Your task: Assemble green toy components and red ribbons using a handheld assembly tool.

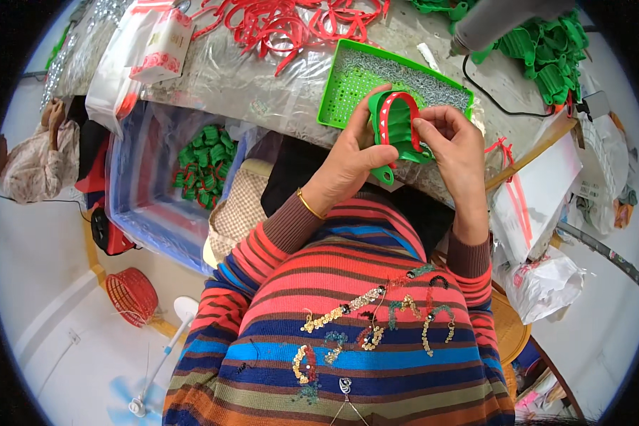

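My left hand [356, 153] grips a green ribbed plastic piece [399, 131] from its left side, thumb across the lower front. Along the rim of this piece bends a red strip [385, 117] marked with small white triangles. At the right end of the arch, my right hand [456, 142] pinches the red strip between thumb and fingertips. Just behind both hands lies a bright green tray [324, 106] holding many small silver screws [397, 71]. Whether the strip is fastened to the green piece cannot be made out.
Loose red strips [277, 28] lie at the back of the table. A grey power tool [493, 25] hangs at upper right, near piled green pieces [550, 60]. Left of me, a blue-rimmed bin [131, 206] holds finished-looking green and red pieces [206, 167]. A person's hand [52, 113] shows far left.
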The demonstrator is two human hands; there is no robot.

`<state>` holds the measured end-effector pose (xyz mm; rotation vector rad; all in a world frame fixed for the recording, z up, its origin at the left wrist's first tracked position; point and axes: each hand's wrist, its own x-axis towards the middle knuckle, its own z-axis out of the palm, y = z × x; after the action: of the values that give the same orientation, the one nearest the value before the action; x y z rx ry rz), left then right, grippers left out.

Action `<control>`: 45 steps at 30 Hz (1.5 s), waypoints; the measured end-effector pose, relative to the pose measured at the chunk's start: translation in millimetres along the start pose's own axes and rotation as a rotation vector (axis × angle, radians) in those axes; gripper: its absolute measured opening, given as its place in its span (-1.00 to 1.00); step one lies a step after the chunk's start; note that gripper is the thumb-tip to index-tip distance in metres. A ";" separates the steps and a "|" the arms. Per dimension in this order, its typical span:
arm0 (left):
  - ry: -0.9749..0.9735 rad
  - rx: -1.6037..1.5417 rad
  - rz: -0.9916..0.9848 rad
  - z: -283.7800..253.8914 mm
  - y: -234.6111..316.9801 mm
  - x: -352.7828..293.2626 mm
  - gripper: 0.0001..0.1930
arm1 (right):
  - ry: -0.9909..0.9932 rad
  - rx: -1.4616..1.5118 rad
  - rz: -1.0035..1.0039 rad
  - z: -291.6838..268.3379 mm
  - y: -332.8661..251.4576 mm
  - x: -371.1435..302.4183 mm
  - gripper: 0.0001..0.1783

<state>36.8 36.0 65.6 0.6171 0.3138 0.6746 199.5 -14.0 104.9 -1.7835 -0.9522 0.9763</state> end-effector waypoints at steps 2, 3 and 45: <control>0.017 0.019 0.009 -0.1 -1.1 0.2 -0.12 | 0.002 -0.017 0.008 1.1 1.1 0.0 -0.86; 0.032 0.038 0.017 -0.2 -1.6 0.4 -0.13 | 0.001 -0.019 0.008 1.1 1.7 -0.3 -0.86; -0.099 -0.674 -0.396 -31.7 -22.7 -25.7 -0.29 | 0.181 0.281 -0.656 16.1 -88.8 45.1 -0.74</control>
<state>14.1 18.6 28.7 -0.0607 0.0952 0.3293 184.8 60.7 171.1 -1.1773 -1.1163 0.4879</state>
